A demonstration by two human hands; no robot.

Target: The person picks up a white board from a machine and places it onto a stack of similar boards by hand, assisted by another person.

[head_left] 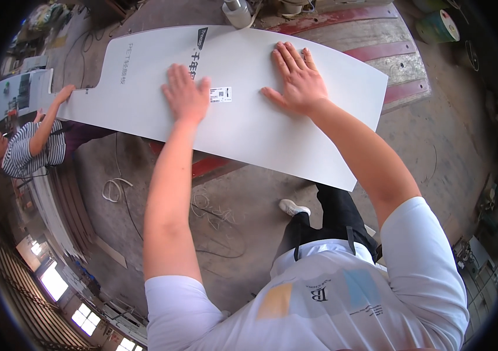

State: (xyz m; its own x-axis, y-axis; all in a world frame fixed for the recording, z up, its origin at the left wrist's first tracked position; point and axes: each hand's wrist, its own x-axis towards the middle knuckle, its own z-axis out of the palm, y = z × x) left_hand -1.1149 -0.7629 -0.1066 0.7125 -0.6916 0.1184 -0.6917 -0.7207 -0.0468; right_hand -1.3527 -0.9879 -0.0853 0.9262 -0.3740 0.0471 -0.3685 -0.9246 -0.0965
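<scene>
Left hand (187, 95) and right hand (301, 85) splay on white board (248, 126), right nearer far edge.

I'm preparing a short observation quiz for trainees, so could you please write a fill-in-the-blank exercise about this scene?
The panel under the left hand and right hand is coloured ____.
The co-worker is at the panel's ____ end.
The co-worker's shirt is patterned with ____.
The strips beyond the panel are coloured ____.

Missing words: white; left; stripes; red.

Head view looks down onto nearby panel (243, 126).
</scene>
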